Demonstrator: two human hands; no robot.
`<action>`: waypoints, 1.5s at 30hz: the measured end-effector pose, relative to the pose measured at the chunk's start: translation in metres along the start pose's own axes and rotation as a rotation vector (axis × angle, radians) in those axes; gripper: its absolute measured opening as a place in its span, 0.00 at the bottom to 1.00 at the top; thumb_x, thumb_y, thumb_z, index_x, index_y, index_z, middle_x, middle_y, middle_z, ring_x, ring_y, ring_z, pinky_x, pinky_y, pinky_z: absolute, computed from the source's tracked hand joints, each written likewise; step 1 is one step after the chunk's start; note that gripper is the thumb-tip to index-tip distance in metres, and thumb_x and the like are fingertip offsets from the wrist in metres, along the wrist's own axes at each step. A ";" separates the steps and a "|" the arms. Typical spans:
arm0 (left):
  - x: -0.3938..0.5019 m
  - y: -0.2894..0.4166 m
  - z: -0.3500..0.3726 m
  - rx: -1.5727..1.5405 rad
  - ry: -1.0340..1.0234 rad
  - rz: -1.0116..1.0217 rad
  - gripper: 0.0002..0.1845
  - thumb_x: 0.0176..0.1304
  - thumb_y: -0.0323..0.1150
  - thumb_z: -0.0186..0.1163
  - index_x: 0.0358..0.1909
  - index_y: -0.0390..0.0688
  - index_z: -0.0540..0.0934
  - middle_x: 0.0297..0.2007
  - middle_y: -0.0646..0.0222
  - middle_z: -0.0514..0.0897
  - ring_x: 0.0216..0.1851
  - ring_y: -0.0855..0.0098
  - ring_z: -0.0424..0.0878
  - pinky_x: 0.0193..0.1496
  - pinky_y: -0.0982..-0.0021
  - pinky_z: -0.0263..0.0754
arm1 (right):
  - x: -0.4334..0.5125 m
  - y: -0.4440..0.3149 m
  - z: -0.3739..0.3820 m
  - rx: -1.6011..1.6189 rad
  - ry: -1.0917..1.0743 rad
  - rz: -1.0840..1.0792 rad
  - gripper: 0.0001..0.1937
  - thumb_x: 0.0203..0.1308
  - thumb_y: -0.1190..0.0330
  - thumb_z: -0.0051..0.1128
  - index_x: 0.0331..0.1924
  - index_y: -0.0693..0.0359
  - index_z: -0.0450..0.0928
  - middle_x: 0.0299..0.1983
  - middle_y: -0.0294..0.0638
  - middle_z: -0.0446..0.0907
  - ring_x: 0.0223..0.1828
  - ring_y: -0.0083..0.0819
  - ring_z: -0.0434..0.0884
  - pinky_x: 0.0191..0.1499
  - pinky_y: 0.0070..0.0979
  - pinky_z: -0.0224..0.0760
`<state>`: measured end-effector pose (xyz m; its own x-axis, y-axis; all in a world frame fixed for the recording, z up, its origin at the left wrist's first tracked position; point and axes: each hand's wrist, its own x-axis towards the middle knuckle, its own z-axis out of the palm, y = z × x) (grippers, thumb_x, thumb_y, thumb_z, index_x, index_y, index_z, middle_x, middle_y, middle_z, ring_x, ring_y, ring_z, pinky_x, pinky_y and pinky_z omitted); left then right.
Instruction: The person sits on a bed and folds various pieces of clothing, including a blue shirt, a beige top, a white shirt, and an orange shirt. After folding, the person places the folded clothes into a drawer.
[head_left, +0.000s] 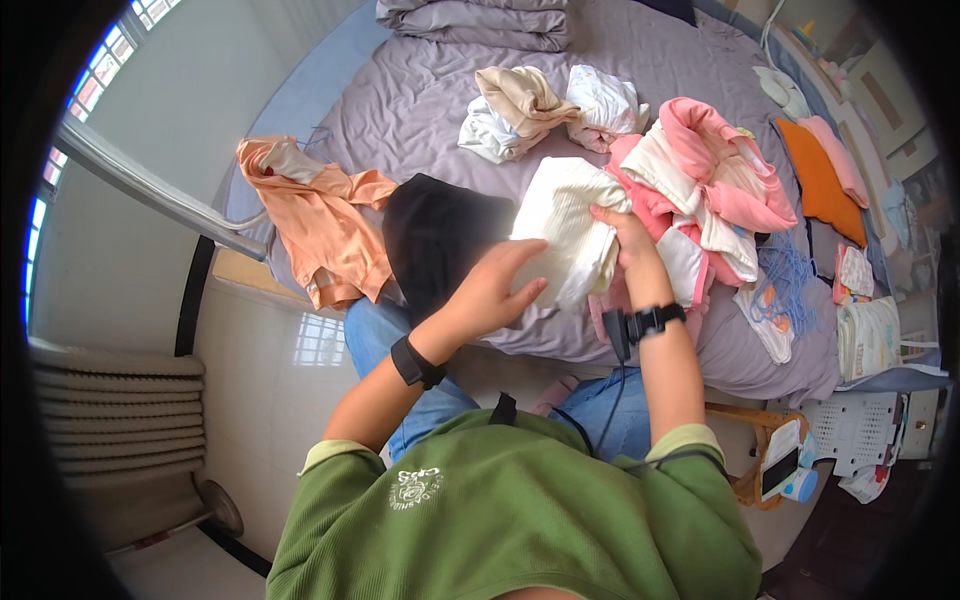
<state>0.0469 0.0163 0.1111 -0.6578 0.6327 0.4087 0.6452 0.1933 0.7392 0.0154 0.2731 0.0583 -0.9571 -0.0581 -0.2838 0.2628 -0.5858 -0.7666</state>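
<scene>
A folded cream ribbed garment (566, 217) is held at its right side by my right hand (622, 232), thumb on top and fingers out of sight behind it. My left hand (499, 285) has its fingers spread at the garment's lower left edge and grips nothing. A black cloth (442, 236) lies left of the cream garment, beside a crumpled peach-orange garment (330, 217). To the right is a heap of pink and white clothes (705, 180). Farther back on the bed sit a folded beige garment (525, 97) over a white one (491, 135), and a folded white printed garment (604, 101).
The bed's grey sheet (420, 97) lies under the clothes, with a folded grey quilt (480, 22) at the back. Blue strings (787, 285) and an orange cushion (821, 180) are at the right. Near the bed's right corner stands a wooden stool (742, 480) holding a phone (780, 474).
</scene>
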 end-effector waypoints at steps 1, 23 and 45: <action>-0.002 -0.005 0.000 0.017 0.036 -0.004 0.21 0.54 0.34 0.58 0.49 0.37 0.70 0.44 0.53 0.75 0.45 0.57 0.74 0.46 0.65 0.69 | 0.012 0.000 -0.010 -0.217 0.195 -0.025 0.15 0.47 0.75 0.56 0.42 0.69 0.73 0.38 0.45 0.78 0.38 0.35 0.78 0.41 0.29 0.72; 0.065 -0.193 -0.084 0.343 0.051 -0.626 0.26 0.50 0.41 0.62 0.49 0.37 0.70 0.43 0.52 0.77 0.44 0.54 0.75 0.47 0.63 0.68 | 0.104 0.093 0.070 -1.385 0.246 -0.289 0.30 0.47 0.62 0.60 0.53 0.68 0.65 0.51 0.52 0.70 0.53 0.44 0.69 0.55 0.30 0.61; 0.111 0.133 -0.253 0.019 0.569 -0.013 0.16 0.52 0.26 0.55 0.44 0.37 0.67 0.28 0.64 0.77 0.27 0.75 0.74 0.28 0.77 0.70 | -0.073 -0.215 0.280 -0.681 -0.288 -0.613 0.08 0.52 0.72 0.51 0.37 0.66 0.71 0.28 0.40 0.77 0.28 0.27 0.77 0.33 0.23 0.71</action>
<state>-0.0386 -0.0775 0.3903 -0.7680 0.1271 0.6277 0.6391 0.2154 0.7383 -0.0057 0.1770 0.4053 -0.9210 -0.1469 0.3608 -0.3660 0.0096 -0.9306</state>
